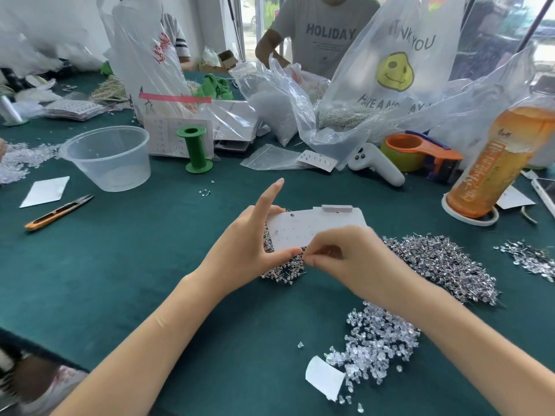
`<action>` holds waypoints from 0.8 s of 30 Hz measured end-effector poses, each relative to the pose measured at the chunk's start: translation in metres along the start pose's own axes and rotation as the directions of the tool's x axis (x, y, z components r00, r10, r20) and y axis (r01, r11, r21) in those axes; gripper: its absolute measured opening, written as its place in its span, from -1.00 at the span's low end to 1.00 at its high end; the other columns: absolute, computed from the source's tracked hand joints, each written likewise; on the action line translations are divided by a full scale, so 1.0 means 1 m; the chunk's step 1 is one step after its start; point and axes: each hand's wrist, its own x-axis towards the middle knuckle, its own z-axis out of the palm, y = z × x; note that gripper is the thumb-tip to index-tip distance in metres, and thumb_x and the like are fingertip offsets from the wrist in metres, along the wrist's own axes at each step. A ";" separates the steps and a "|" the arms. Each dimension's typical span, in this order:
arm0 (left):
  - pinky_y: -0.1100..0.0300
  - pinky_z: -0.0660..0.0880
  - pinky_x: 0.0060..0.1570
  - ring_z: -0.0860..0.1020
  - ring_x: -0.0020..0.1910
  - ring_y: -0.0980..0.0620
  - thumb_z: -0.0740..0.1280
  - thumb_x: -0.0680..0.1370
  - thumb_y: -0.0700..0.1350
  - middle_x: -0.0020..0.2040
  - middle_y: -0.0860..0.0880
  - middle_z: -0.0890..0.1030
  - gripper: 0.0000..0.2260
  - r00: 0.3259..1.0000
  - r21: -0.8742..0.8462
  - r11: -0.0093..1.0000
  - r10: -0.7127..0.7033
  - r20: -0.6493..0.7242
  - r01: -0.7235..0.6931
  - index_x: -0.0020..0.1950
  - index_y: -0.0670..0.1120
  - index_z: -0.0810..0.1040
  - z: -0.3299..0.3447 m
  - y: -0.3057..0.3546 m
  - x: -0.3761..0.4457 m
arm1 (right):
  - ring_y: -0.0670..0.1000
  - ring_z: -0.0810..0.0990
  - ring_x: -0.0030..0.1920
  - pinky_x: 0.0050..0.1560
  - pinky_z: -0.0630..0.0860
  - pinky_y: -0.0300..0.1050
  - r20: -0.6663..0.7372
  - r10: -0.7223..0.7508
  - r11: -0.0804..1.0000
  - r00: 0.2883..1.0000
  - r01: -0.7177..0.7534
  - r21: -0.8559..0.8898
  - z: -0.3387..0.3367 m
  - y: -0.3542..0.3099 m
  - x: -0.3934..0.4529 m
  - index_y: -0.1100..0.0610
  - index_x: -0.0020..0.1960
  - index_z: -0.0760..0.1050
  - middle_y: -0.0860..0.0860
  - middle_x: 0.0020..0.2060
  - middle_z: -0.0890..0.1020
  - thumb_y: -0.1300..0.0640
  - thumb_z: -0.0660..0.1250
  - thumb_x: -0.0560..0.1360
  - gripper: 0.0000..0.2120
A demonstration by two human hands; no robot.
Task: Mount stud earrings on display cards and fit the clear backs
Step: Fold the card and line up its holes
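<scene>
My left hand (249,244) grips the left end of a white display card (303,228), thumb under its lower edge and index finger pointing up. My right hand (345,259) has its fingertips pinched at the card's lower edge; what they pinch is too small to tell. One stud shows on the card near its left side. A heap of metal stud earrings (444,262) lies on the green cloth to the right and under the card. A pile of clear backs (378,343) lies nearer me on the right.
A clear plastic tub (108,159), a green spool (195,151), thread snips (57,213), a white controller (375,165), a tape dispenser (420,154) and an orange drink bottle (495,163) stand around. Plastic bags crowd the back. A person works across the table.
</scene>
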 end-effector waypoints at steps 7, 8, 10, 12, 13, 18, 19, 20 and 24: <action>0.62 0.21 0.04 0.37 0.10 0.42 0.48 0.32 0.19 0.18 0.24 0.50 -0.11 0.998 -0.050 0.999 0.024 0.062 -0.021 0.44 0.39 -0.05 0.001 0.005 -0.004 | -0.10 0.58 -0.39 -0.33 0.47 -0.33 -0.109 0.102 0.908 0.989 -0.047 0.416 -0.019 0.002 0.008 0.13 -0.31 0.62 0.09 -0.34 0.69 0.33 0.46 0.38 -0.85; 0.62 0.20 0.04 0.37 0.11 0.42 0.48 0.32 0.19 0.18 0.27 0.50 -0.11 0.997 -0.055 0.998 0.032 0.075 -0.028 0.44 0.40 -0.06 0.001 0.006 -0.004 | -0.13 0.58 -0.37 -0.31 0.47 -0.34 -0.103 0.106 0.909 0.989 -0.054 0.413 -0.019 0.003 0.008 0.10 -0.29 0.65 0.06 -0.33 0.69 0.32 0.46 0.39 -0.84; 0.61 0.21 0.06 0.37 0.14 0.41 0.47 0.32 0.20 0.18 0.31 0.49 -0.12 0.994 -0.059 0.997 0.046 0.097 -0.040 0.44 0.40 -0.06 0.002 0.008 -0.005 | -0.21 0.57 -0.34 -0.27 0.44 -0.41 -0.101 0.101 0.937 0.990 -0.061 0.345 -0.016 0.006 0.008 0.02 -0.23 0.68 -0.05 -0.33 0.69 0.26 0.48 0.41 -0.85; 0.60 0.21 0.07 0.36 0.16 0.41 0.47 0.32 0.20 0.19 0.31 0.48 -0.12 0.992 -0.055 0.997 0.056 0.112 -0.050 0.44 0.40 -0.07 0.003 0.010 -0.006 | -0.24 0.54 -0.35 -0.27 0.40 -0.43 -0.123 0.076 0.969 0.989 -0.044 0.243 -0.012 0.008 0.009 -0.01 -0.13 0.69 -0.09 -0.31 0.67 0.21 0.47 0.43 -0.87; 0.60 0.21 0.07 0.35 0.16 0.42 0.47 0.32 0.20 0.20 0.30 0.48 -0.12 0.991 -0.053 0.997 0.061 0.118 -0.055 0.44 0.40 -0.07 0.003 0.010 -0.006 | -0.23 0.52 -0.36 -0.28 0.41 -0.43 -0.134 0.066 0.975 0.989 -0.035 0.219 -0.011 0.009 0.009 -0.01 -0.09 0.68 -0.08 -0.31 0.66 0.20 0.48 0.43 -0.87; 0.62 0.18 0.11 0.32 0.19 0.45 0.45 0.33 0.21 0.17 0.38 0.43 -0.12 0.989 -0.028 0.996 0.087 0.123 -0.084 0.45 0.40 -0.07 0.006 0.014 -0.009 | -0.25 0.49 -0.40 -0.30 0.35 -0.46 -0.145 0.003 0.984 0.989 0.023 0.177 -0.007 0.002 0.010 0.05 -0.26 0.61 -0.12 -0.40 0.58 0.25 0.47 0.41 -0.87; 0.61 0.17 0.13 0.31 0.20 0.44 0.45 0.33 0.22 0.16 0.41 0.42 -0.13 0.988 -0.022 0.996 0.091 0.123 -0.089 0.45 0.39 -0.07 0.006 0.015 -0.009 | -0.26 0.49 -0.41 -0.31 0.34 -0.46 -0.127 0.001 0.985 0.992 0.021 0.171 -0.006 0.001 0.010 0.05 -0.27 0.61 -0.13 -0.43 0.56 0.26 0.45 0.42 -0.85; 0.61 0.17 0.13 0.31 0.20 0.44 0.44 0.34 0.22 0.16 0.43 0.42 -0.13 0.988 -0.017 0.995 0.095 0.123 -0.094 0.45 0.38 -0.08 0.005 0.016 -0.009 | -0.27 0.49 -0.41 -0.31 0.35 -0.46 -0.107 0.005 0.986 0.994 0.013 0.163 -0.006 0.000 0.011 0.05 -0.27 0.60 -0.14 -0.44 0.56 0.26 0.44 0.43 -0.84; 0.59 0.18 0.15 0.33 0.25 0.36 0.44 0.35 0.19 0.20 0.30 0.48 -0.12 0.984 0.000 0.992 0.129 0.121 -0.130 0.47 0.34 -0.08 0.006 0.019 -0.010 | -0.22 0.54 -0.35 -0.24 0.48 -0.36 -0.047 0.047 0.987 0.998 -0.039 0.157 -0.004 0.000 0.013 0.08 -0.23 0.63 -0.10 -0.39 0.64 0.25 0.41 0.45 -0.87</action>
